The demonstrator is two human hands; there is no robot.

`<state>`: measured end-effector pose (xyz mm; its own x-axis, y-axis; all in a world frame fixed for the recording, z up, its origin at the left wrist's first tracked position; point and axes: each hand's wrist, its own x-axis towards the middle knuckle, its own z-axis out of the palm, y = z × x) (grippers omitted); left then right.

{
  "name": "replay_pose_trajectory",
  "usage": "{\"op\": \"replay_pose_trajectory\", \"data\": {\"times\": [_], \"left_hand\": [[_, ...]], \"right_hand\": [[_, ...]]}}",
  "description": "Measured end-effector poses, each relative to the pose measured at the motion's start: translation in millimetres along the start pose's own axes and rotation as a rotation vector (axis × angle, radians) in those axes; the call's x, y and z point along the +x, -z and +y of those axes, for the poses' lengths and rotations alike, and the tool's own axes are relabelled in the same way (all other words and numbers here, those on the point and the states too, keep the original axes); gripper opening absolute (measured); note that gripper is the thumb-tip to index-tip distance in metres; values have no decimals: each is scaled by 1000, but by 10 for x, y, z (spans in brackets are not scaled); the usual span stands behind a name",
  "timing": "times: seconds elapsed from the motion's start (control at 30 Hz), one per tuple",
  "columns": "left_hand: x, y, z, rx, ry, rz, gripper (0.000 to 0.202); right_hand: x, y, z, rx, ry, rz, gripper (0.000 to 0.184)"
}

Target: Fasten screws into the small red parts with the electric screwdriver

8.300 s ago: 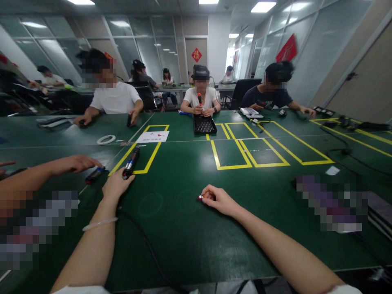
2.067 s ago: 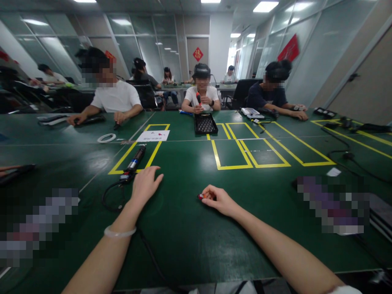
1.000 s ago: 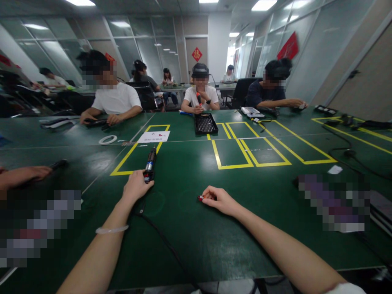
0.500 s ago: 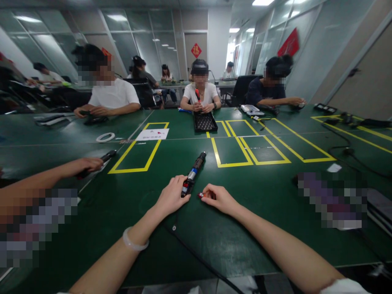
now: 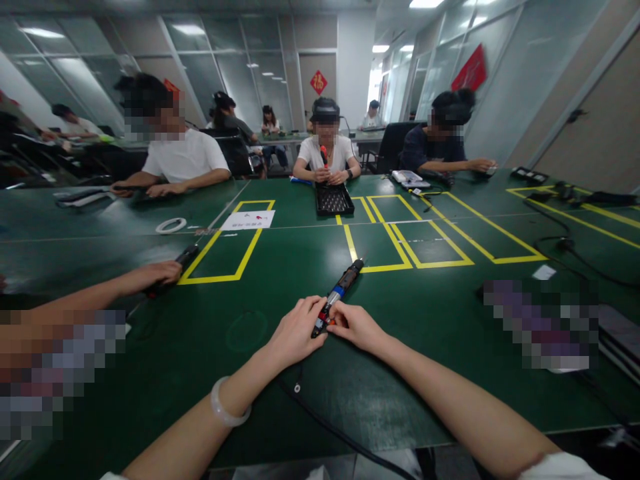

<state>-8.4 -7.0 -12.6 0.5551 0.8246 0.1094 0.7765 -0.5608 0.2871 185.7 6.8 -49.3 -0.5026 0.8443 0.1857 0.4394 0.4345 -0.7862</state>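
A: From the head camera, what is the left hand point(image 5: 299, 330) doing?
B: It is wrapped round the rear end of a dark power tool point(image 5: 342, 288) with a blue band. The tool lies slantwise in front of the person, its tip pointing away and to the right, by the near corner of a yellow tape outline point(image 5: 385, 269).
A: And the right hand point(image 5: 359, 328)?
B: Just beside the tool's rear, thumb and fingertips curled together. They seem to pinch a small red-orange piece point(image 5: 331, 323), though it is mostly hidden, so I can't tell its shape.
A: What's around them?
B: A black cable point(image 5: 345, 437) runs across the green table point(image 5: 390, 400) below the hands. Off to the left, a co-worker's hand point(image 5: 163, 272) grips another dark tool point(image 5: 189, 255). Across the table, a black tray point(image 5: 334, 201) sits before a seated person point(image 5: 307, 155).
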Motion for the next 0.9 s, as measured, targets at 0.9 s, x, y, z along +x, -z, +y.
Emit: {"op": "replay_pose_trajectory", "data": {"times": [0.9], "left_hand": [[66, 174, -886, 253, 244, 87, 59]], "right_hand": [[-48, 109, -27, 114, 31, -37, 20]]}}
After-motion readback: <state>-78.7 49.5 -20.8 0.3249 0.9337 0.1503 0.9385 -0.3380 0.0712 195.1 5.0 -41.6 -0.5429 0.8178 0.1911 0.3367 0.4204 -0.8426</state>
